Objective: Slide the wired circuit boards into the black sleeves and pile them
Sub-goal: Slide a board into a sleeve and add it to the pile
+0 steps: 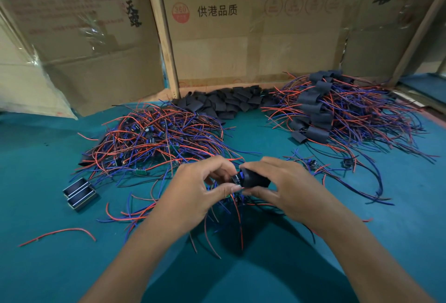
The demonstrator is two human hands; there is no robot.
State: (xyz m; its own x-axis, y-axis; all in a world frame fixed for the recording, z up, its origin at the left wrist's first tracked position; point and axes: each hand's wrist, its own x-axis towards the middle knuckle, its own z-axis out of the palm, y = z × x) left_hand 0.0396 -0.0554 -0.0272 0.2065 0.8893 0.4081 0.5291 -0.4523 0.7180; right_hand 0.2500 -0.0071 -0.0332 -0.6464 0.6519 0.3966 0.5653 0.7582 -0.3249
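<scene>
Both hands meet midair: left hand (193, 189) pinches a light, fragile circuit board (236, 178) by its edges, right hand (284, 186) grips the soft sleeve (255, 178).

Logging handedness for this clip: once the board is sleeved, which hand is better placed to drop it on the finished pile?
Probably the right hand. Its grip is already round the black sleeve, and the finished pile lies on its side. The left hand pinches the circuit board and would have to cross over.
</scene>
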